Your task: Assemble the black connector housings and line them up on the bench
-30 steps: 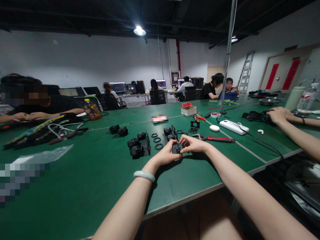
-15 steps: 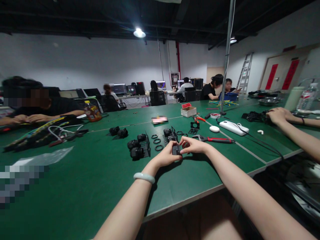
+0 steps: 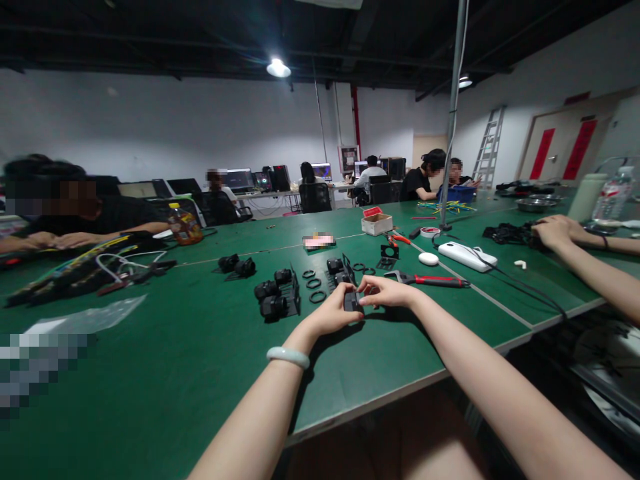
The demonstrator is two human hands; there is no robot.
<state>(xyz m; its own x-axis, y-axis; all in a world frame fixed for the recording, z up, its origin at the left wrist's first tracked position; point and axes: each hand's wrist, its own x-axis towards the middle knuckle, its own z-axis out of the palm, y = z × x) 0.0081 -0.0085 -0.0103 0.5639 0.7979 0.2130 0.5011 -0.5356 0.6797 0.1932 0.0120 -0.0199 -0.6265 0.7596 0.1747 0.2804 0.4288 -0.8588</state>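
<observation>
Green surface (image 3: 200, 380). Left hand (image 3: 333, 311) grips black part (image 3: 353, 302); right hand (image 3: 387, 292): can't tell. Likely light, stiff; hold by edges.

We look over a green bench (image 3: 175, 380) towards a pale wall (image 3: 175, 120), with a dark ceiling (image 3: 200, 30) above. High beyond the bench's far edge we see a lit lamp (image 3: 278, 67), and farther right a second lamp (image 3: 465, 81) near the metal pole (image 3: 456, 100) that rises from the bench. Past the far edge we make out desks (image 3: 342, 185) with monitors (image 3: 323, 171), black chairs (image 3: 314, 198) and a red pipe (image 3: 355, 127). Beyond the far right corner we find a ladder (image 3: 489, 147) and a door (image 3: 562, 150) bearing red strips (image 3: 544, 153)
</observation>
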